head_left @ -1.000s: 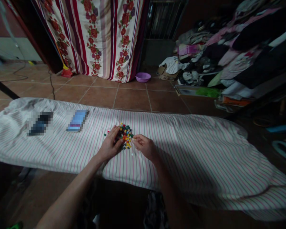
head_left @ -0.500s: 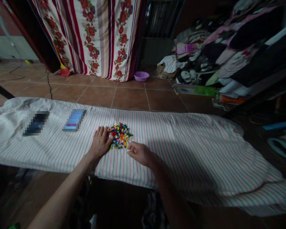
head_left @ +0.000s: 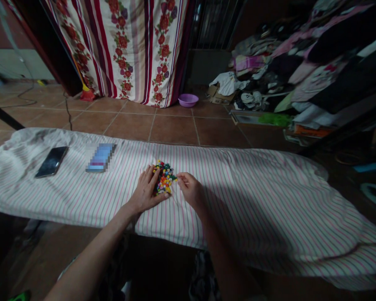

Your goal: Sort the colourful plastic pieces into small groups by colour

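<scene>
A small heap of multicoloured plastic beads lies on a striped sheet. My left hand rests flat against the heap's left side, its fingers spread and touching the beads. From the right, my right hand reaches in with its fingertips pinched together at the heap's edge. Whether those fingertips hold a bead is too small to tell. Farther left on the sheet lie a black smartphone and a blurred blue rectangular device.
The sheet-covered surface runs wide across the view, with a dark drop beyond its near edge. Behind it are brown floor tiles, a purple plastic basin, a floral striped curtain, and a large heap of clothes at the right.
My hands have closed in on the beads from both sides. The heap is narrower and more compact than before. The black phone now shows sharply instead of blurred.
</scene>
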Demonstrator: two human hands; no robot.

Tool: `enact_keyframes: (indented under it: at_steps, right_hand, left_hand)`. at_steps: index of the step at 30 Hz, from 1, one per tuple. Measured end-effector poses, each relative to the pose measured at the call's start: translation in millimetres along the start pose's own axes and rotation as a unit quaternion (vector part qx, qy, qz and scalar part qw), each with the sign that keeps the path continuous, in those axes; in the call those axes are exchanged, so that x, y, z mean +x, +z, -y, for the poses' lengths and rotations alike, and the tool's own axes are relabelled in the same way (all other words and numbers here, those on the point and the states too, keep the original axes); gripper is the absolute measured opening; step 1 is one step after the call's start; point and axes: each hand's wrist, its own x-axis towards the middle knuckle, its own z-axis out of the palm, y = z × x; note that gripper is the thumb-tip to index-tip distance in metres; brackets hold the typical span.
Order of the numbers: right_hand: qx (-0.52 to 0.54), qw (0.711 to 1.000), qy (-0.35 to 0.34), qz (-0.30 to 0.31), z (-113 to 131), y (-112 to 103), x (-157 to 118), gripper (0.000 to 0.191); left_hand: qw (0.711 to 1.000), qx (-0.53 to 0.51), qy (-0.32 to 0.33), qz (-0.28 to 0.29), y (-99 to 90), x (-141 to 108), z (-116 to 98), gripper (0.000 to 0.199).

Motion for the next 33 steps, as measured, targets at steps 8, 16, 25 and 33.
enact_keyframes:
  at_steps: [8, 16, 25, 33]
  right_hand:
    - [-0.052, 0.998, -0.028, -0.027, -3.8, 14.3, 3.8, 0.039]
    - [0.004, 0.999, -0.015, 0.03, 6.9, 19.0, 4.2, 0.039]
    - [-0.016, 0.999, 0.009, -0.03, 13.0, 23.7, 12.8, 0.033]
    - [-0.015, 0.992, 0.009, -0.129, 0.7, 33.4, 27.9, 0.036]
  left_hand:
    - [0.998, 0.065, 0.026, -0.003, 12.3, -9.4, -13.4, 0.104]
    - [0.996, 0.053, -0.037, -0.056, 15.8, -7.3, -10.7, 0.08]
    - [0.994, 0.021, -0.044, -0.094, 25.7, -6.6, 0.1, 0.08]
    - [0.993, 0.001, -0.063, -0.099, 28.6, -1.7, 2.9, 0.073]
